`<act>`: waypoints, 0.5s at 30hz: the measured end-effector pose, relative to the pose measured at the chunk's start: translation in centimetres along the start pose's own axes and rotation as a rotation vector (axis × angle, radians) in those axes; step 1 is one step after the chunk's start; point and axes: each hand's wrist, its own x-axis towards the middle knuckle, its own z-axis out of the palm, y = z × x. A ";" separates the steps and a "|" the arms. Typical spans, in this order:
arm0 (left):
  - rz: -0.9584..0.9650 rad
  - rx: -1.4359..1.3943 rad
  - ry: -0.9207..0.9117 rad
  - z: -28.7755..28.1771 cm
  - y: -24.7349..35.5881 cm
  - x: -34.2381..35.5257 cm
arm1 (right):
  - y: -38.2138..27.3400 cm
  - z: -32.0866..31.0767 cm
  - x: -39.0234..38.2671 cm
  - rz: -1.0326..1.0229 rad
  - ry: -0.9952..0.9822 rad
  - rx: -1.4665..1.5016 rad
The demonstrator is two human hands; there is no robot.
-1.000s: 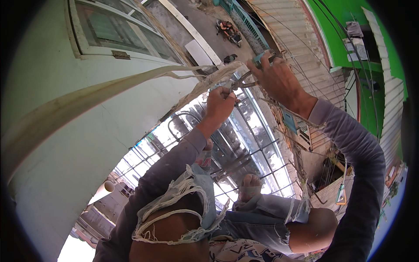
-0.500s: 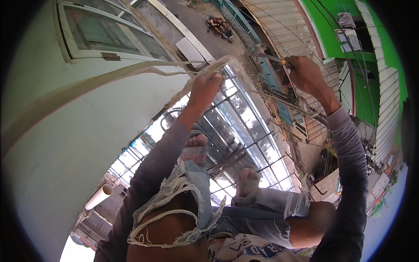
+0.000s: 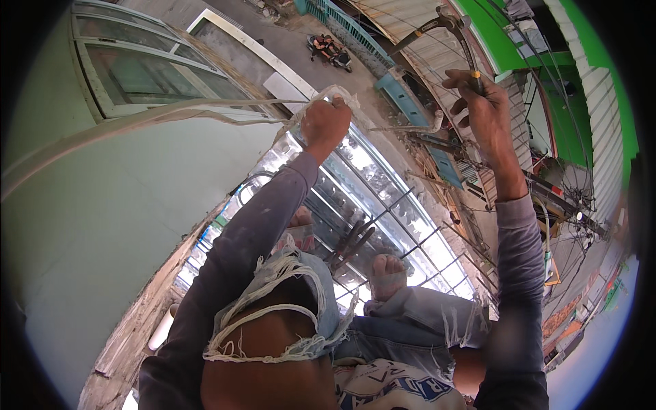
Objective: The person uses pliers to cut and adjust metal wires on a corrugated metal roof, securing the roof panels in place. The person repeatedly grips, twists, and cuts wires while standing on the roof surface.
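My right hand [image 3: 485, 113] is raised at the upper right, holding a hammer [image 3: 470, 58] by its dark handle with a yellow band. Its thumb and palm keep the handle while some fingers stand apart. The metal head points up and away, clear of any surface. Out ahead, my left hand [image 3: 326, 126] is closed at the rough concrete edge [image 3: 333, 92], by the upper end of the steel bar grid [image 3: 403, 198]. Whatever its fingers hold is hidden. A dark two-handled tool [image 3: 353, 244] lies on the grid between my feet.
Pale green wall [image 3: 137, 205] and a framed window [image 3: 157, 72] stand at the left. A pale strip [image 3: 137, 126] runs across the wall. Shiny metal sheeting [image 3: 328, 198] lies under the bars. Far below, a motorbike [image 3: 331, 53] is on the road. Overhead wires [image 3: 581, 198] hang at the right.
My right hand has lifted the hammer up and away from the concrete edge, and its fingers have loosened. My left hand stays by the edge, turned slightly. The view has shifted a little.
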 end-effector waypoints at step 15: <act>0.264 -0.110 0.164 2.3 -3.0 1.3 | -5.9 -19.0 -15.7 0.148 0.166 -0.092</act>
